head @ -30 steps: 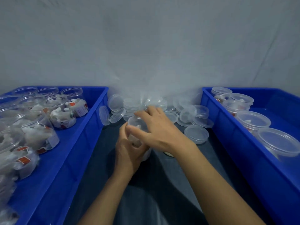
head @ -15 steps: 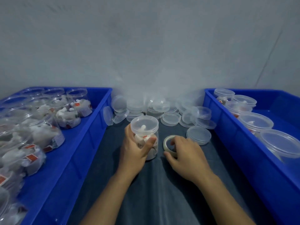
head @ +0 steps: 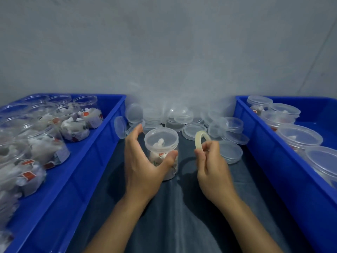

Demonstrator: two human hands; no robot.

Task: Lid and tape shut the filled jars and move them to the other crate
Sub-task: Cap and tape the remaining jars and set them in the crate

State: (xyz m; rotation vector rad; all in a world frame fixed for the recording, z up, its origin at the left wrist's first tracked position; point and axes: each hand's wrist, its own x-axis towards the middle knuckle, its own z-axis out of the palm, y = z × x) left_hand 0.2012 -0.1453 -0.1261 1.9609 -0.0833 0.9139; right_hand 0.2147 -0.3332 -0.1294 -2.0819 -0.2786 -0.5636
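1. Since half a sec ago: right hand (head: 212, 167) has lifted the tape roll (head: 200, 139) off the bench (head: 173, 225) and now holds it up, roll on edge, just right of the jar. Left hand's thumb has slid lower on the jar wall; fingers have spread wider behind it.
2. Nearest: bench covered w/ dark cloth, soft, creased into folds toward the camera.
3. Left hand (head: 140, 161) grip: thumb pressed on jar front, fingers curved round the far side, so wrapped on the jar (head: 161, 152). Right grip: thumb + fingertips pinch the roll's lower rim.
4. Jar stands upright on the cloth between the two crates, lid (head: 161, 137) already on. Clear thin plastic, cylindrical, smooth; prob. slippery and flexes if squeezed. Holds pale bag-like packets w/ red tags, so likely light. Best hold: round the wall below the lid, leaving the lid seam free for tape.
5. Tape roll: thin ring, pale translucent, stiff; free end not visible.
6. Left crate (head: 102, 152): rigid blue plastic, open filled jars, no lids. Right crate (head: 264, 152): same, lidded jars inside.
7. Farthest: heap of loose clear lids (head: 193, 128), flat round discs, some leaning; grey wall behind.
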